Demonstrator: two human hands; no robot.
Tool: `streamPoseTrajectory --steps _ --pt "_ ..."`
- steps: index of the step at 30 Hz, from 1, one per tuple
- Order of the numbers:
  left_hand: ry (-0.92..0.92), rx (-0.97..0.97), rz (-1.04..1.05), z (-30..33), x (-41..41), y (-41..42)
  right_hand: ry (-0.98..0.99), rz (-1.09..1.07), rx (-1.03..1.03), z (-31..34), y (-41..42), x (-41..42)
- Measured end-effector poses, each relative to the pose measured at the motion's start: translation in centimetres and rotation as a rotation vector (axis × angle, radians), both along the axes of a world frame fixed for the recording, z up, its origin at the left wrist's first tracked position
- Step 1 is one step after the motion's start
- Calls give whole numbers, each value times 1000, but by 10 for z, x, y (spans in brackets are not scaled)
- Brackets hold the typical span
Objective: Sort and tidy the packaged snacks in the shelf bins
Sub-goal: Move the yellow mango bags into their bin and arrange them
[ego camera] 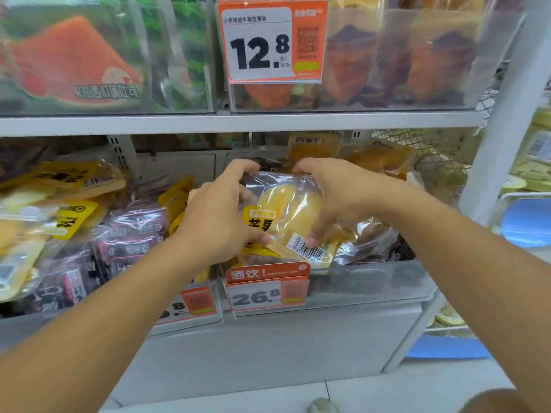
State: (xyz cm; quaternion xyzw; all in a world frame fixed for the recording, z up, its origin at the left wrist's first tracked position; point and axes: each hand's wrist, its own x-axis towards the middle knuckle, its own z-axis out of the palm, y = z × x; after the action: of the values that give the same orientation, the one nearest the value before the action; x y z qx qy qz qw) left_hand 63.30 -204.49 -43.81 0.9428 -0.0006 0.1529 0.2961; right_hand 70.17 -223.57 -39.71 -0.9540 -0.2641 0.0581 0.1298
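Observation:
A clear packet of yellow dried mango (286, 210) with a yellow label and a barcode is held between both my hands above the right lower bin (372, 281). My left hand (220, 216) grips its left side, fingers curled over the top edge. On the packet's right side is my right hand (331, 195), its thumb pressed near the barcode. More yellow mango packets (378, 159) lie behind it in the same bin. The left lower bin (190, 320) holds dark purple packets (131, 234) mixed with yellow-labelled ones (71, 216).
A shelf board (238, 122) runs just above my hands, with clear upper bins of orange snack packs (71, 64) and a 12.8 price tag (272, 43). A 26.8 price tag (265, 290) hangs on the right bin's front. A white upright post (501, 126) stands on the right.

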Motion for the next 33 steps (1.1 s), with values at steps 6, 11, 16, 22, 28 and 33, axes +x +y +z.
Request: streamPoseTrajectory --steps 6,11,16,22,28,33 --pt "-103 -81 -60 -8 -11 9 -79 119 159 0 8 -12" --pt "-221 -143 -149 -8 -19 22 -161 205 353 4 8 -25" --pt "-551 -203 -184 14 -30 51 -409 350 609 18 35 -39" --pt "-795 408 -25 12 -52 115 -518 526 555 0 106 -37" --pt "-705 668 167 0 -62 155 -620 523 265 -17 174 -25" --pt "-360 835 261 -6 -51 174 -497 421 -9 -20 200 -18"
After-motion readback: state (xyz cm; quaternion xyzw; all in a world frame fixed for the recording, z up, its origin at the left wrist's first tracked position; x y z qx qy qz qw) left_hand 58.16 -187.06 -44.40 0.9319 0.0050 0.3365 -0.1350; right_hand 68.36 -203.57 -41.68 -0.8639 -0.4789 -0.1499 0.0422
